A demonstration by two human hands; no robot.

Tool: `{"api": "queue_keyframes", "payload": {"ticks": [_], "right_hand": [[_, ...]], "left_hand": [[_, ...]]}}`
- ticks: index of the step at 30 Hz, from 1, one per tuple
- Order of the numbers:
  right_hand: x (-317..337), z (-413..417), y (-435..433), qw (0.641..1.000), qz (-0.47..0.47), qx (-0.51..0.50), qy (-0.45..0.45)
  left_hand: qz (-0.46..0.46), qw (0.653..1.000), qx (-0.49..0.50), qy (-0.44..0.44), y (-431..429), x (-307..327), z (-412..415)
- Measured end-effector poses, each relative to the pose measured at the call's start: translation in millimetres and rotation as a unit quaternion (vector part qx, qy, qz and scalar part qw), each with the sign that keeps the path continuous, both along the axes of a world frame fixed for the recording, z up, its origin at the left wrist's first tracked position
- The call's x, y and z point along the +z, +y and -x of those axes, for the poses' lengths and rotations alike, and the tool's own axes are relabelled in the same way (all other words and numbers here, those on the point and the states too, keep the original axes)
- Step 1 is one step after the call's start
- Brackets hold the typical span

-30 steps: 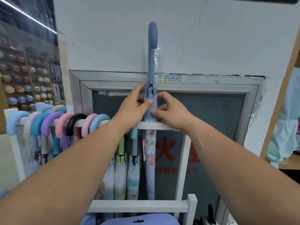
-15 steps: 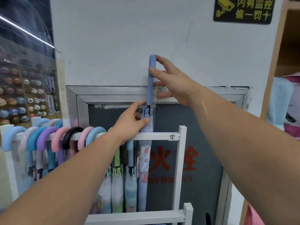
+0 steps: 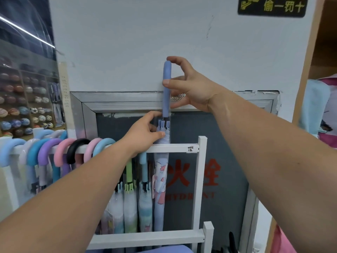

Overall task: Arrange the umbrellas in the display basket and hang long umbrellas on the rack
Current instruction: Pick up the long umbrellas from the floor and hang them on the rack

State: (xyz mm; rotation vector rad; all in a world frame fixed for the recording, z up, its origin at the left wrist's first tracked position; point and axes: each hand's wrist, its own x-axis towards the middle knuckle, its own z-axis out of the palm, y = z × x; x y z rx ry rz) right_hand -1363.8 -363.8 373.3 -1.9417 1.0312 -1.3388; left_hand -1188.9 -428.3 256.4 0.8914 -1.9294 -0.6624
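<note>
Umbrella, long, with a periwinkle-blue handle, stands upright at the right end of the white rack. Its folded cat-print canopy drops behind the top rail and runs down to the lower rail. We note the handle rising well above the top rail, seen edge-on.

Right hand comes in from the right, forearm stretched forward and up. The thumb presses the handle's near side and the forefinger hooks over its top, a pinch grip; the other fingers curl behind.

Left hand, forearm angled up from the lower left, closes round the gathered canopy just under the blue rib tips, just above the rail.

Left of it we see a row of hooked handles hung on the rail, pastels and one black. Behind the rack stands a grey hydrant cabinet with red characters. Far left are shelves of balls.
</note>
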Motion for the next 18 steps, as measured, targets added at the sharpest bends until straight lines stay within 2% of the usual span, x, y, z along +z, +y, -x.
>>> {"api": "queue_keyframes", "payload": {"ticks": [5, 8, 13, 18], "right_hand": [[-13, 1, 0, 1.000, 0.011, -0.022, 0.019], [-28, 3, 0, 0.999, 0.012, -0.031, 0.039], [-59, 1, -1, 0.995, -0.007, -0.035, 0.097], [-81, -10, -4, 0.978, -0.024, -0.061, 0.200]], "left_hand": [[0.014, 0.998, 0.034, -0.054, 3, 1, -2], [0.034, 0.990, 0.063, -0.118, 12, 3, -12], [0.131, 0.939, 0.120, -0.295, 30, 0, -36], [0.146, 0.913, 0.119, -0.361, 39, 0, -54]]}}
